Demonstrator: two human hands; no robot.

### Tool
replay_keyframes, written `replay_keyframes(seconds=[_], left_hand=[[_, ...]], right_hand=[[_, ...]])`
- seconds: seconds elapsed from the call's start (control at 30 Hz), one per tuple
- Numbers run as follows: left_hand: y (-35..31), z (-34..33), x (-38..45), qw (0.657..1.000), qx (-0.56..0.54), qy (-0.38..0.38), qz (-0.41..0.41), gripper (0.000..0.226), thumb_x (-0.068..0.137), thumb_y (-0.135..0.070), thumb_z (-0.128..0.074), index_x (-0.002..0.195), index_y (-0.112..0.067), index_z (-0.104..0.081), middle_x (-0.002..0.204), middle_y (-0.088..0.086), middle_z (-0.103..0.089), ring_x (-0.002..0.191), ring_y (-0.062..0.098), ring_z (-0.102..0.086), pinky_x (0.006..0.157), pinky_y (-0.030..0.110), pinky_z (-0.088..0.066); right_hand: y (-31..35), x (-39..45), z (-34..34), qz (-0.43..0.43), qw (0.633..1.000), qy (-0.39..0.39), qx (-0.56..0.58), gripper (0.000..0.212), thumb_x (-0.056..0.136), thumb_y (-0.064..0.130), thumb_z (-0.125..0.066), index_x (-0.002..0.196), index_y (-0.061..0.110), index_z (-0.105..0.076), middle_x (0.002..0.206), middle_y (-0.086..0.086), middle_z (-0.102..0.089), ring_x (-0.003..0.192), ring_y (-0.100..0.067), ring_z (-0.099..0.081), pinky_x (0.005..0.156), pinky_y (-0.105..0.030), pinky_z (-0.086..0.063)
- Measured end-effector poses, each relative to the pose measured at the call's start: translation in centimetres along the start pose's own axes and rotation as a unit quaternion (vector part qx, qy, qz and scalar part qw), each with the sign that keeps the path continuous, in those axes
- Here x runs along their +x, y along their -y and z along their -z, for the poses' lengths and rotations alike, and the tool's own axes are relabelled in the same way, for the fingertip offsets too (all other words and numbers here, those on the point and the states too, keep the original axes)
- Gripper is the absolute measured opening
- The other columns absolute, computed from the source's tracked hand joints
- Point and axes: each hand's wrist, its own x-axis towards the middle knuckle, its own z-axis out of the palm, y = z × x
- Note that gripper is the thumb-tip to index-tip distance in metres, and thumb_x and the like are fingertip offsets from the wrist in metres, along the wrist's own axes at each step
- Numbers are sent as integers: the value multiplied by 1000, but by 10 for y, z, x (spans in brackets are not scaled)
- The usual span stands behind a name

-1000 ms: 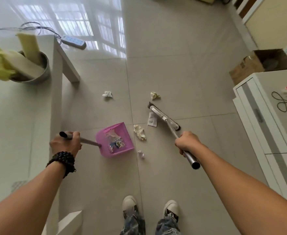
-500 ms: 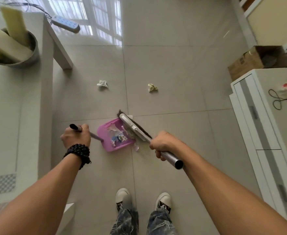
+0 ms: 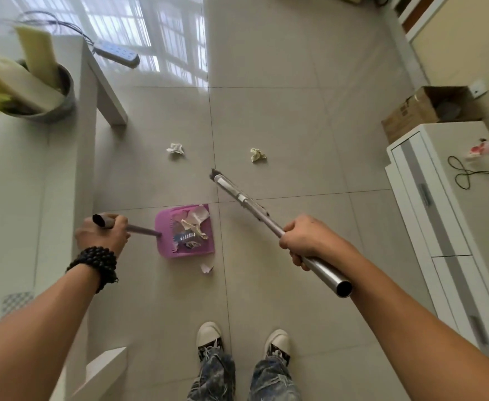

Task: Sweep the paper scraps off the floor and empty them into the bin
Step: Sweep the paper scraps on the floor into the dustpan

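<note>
You are gripping the dustpan [image 3: 186, 231] handle in your left hand [image 3: 102, 233] and the broom [image 3: 244, 199] in your right hand [image 3: 305, 240]. Several scraps are sitting in the pan; three scraps [image 3: 175, 148] are lying on the floor [image 3: 281, 117], and no bin is showing.

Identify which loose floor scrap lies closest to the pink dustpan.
The small white scrap just beside the dustpan; the two crumpled balls lie farther away.

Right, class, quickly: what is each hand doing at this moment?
Left hand: closed around the pink plastic dustpan's grey handle.
Right hand: closed around the silver metal broom pole.
</note>
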Motion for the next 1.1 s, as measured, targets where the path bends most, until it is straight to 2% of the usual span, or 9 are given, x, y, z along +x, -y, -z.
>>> replay_keyframes(seconds=[0.17,0.33,0.4,0.53,0.6,0.67,0.83,0.97,1.1], left_hand=[[8,39,9,999,49,6,-21,14,82,-26,-63,69,-24,-68,71,18,-75,80,32,-79,94,52,-61],[9,69,3,993,110,34,-28,39,74,-34,-52,94,-13,-78,81,24,-79,92,35,-77,100,49,-58],[17,75,-4,992,118,32,-12,35,81,-29,-55,100,-12,-79,94,24,-79,99,37,-76,104,47,-55],[44,69,-20,994,108,21,7,22,90,-17,-56,90,-9,-77,94,27,-78,101,41,-74,101,48,-56],[56,62,-25,996,89,2,32,21,90,-20,-58,85,-7,-74,93,30,-76,100,44,-72,99,51,-56],[68,55,-29,997,42,-8,63,33,85,-29,-60,93,0,-71,99,33,-74,101,46,-72,98,55,-56],[88,40,-31,984,-87,-55,144,19,75,-31,-62,63,-17,-62,50,5,-71,69,31,-79,89,47,-64],[85,37,-18,971,-148,-69,177,20,73,-30,-63,65,-12,-61,56,12,-69,60,29,-76,80,51,-66],[58,38,-15,963,-180,-90,180,19,78,-22,-63,65,-11,-57,57,13,-66,66,36,-76,81,50,-65]], right_hand=[[-21,0,-19,-34,999,4,42,26,77,8,-51,99,1,-63,46,-10,-65,47,-28,-62,49,-35,-55],[-24,-8,-47,-78,990,46,108,8,83,-1,-47,84,-4,-54,35,-9,-55,35,-21,-53,38,-24,-45],[-24,-14,-64,-99,979,74,162,9,84,-5,-44,80,-1,-51,35,-5,-49,29,-15,-47,35,-19,-40],[-16,-22,-102,-128,950,131,251,11,88,-5,-41,85,-1,-51,52,-6,-48,29,-10,-45,34,-16,-37],[-8,-26,-118,-131,933,153,297,13,91,-4,-40,87,0,-52,51,-4,-47,27,-8,-43,31,-16,-37],[2,-29,-127,-130,921,166,328,14,91,-5,-40,88,1,-53,44,-2,-46,26,-7,-42,30,-15,-37],[24,-33,-110,-113,924,176,319,9,92,-3,-45,92,-3,-54,58,-6,-47,27,-6,-42,30,-15,-35],[40,-39,-78,-63,955,145,251,18,89,-1,-50,105,-9,-56,60,-8,-49,29,-8,-45,32,-16,-36],[59,-38,-40,-29,970,102,218,21,87,-2,-53,106,-8,-59,58,-8,-50,28,-9,-44,33,-17,-37]])
